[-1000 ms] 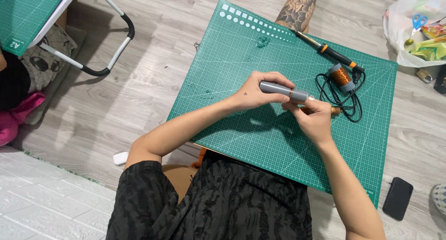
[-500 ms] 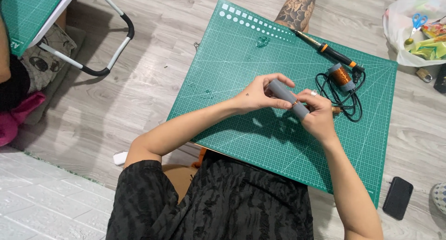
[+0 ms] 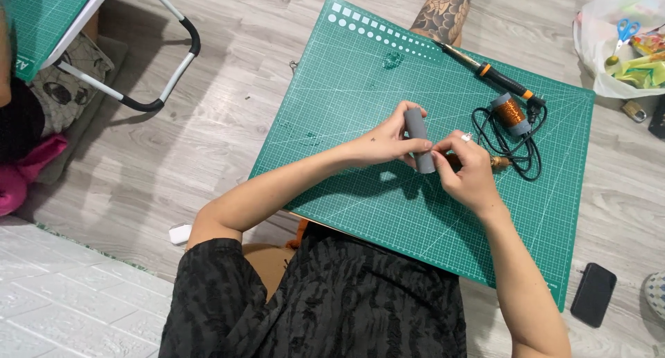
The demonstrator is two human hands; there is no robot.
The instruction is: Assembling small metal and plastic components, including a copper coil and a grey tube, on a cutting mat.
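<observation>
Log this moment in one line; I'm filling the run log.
left hand: holds grey cylinder | right hand: fingertips at cylinder | over green cutting mat

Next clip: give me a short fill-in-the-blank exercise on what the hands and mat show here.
1. The left hand holds a grey ____.
2. The soldering iron lies on the ____ cutting mat.
3. The spool beside the black cord holds ____-coloured wire.
4. The right hand touches the tube's ____ end.

Missing: tube; green; copper; lower
</observation>
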